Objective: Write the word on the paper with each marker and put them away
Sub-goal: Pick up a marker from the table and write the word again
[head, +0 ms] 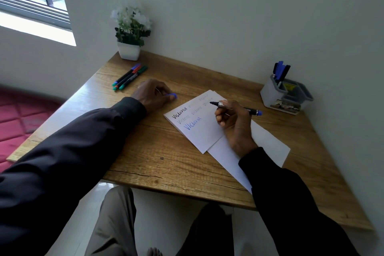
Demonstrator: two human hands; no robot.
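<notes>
Three capped felt markers [129, 77] lie far left as the left hand [153, 94] pinches a small blue plastic cap [172, 96]. The right hand [234, 124] grips an uncapped black marker [250, 109] over the white lettered paper [199, 133] (nib bare, near its far edge); a slip could streak the words

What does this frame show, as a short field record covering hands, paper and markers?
left hand: rests on the wooden desk, holding a blue marker cap
right hand: grips an uncapped black marker with a blue end, tip over the sheet
white paper sheet: "Victoria" written several times, lowest in blue
loose capped markers: three, desk's far left
grey desk organiser: far right, holds upright markers
</notes>
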